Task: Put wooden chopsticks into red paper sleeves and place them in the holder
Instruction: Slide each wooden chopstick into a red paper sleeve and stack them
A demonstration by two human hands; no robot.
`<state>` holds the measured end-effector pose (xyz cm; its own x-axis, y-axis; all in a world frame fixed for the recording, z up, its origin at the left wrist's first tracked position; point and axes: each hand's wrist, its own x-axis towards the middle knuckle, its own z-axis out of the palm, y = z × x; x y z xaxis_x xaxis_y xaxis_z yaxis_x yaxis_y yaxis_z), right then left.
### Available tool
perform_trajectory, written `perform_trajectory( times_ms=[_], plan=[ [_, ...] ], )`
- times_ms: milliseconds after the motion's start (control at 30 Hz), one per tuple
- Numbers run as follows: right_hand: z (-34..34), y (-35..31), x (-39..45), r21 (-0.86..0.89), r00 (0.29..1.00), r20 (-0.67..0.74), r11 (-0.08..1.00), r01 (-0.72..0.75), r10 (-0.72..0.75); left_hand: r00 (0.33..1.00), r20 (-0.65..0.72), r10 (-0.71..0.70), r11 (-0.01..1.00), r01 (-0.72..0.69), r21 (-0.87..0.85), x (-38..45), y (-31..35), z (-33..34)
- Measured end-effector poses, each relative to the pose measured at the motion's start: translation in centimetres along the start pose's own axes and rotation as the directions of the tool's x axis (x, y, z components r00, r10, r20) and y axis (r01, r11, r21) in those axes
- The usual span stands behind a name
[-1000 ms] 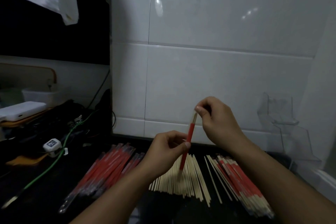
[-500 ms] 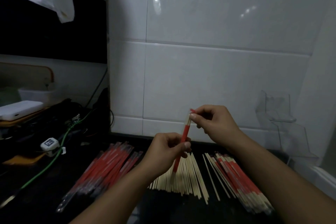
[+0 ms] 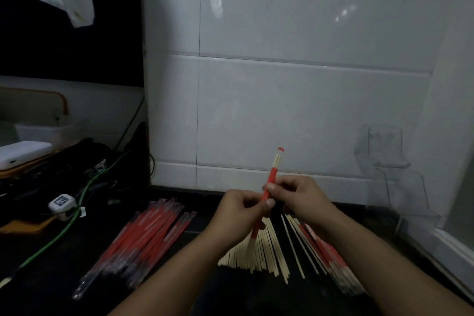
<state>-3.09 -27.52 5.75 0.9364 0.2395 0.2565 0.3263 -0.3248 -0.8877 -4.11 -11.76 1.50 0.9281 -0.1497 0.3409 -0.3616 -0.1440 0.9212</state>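
Both the left hand [image 3: 243, 209] and right hand [image 3: 298, 195] pinch one red paper-sleeved wooden chopstick pair [image 3: 271, 179], while many bare wooden chopsticks [image 3: 266, 251] wait and the clear plastic holder [image 3: 400, 182] seems empty.

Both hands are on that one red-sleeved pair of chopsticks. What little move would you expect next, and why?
Probably carry it right to the clear holder by the wall. The red sleeve already covers the middle of the pair, bare wood showing at both ends, so sleeving looks finished. The left hand and right hand both pinch it upright above the bare chopsticks.
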Motion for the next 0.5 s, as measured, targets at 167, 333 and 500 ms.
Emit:
perform_trajectory(
  times_ms=[167,333,500],
  plan=[
    [-3.3,4.2,1.8,-0.023,0.965,-0.231,0.99,-0.137,0.128,0.998,0.034,-0.055,0.961,0.044,0.272,-0.3,-2.3,-1.1],
    [-7.2,12.0,2.4,-0.395,0.922,-0.231,0.836,-0.38,0.31,0.989,-0.1,-0.109,0.874,0.143,0.464,-0.1,-4.4,-3.4],
    [-7.9,15.5,2.0,-0.501,0.909,-0.313,0.765,-0.404,0.275,0.991,-0.066,-0.118,0.672,0.128,0.73,-0.4,-6.1,-3.4]
  ],
)
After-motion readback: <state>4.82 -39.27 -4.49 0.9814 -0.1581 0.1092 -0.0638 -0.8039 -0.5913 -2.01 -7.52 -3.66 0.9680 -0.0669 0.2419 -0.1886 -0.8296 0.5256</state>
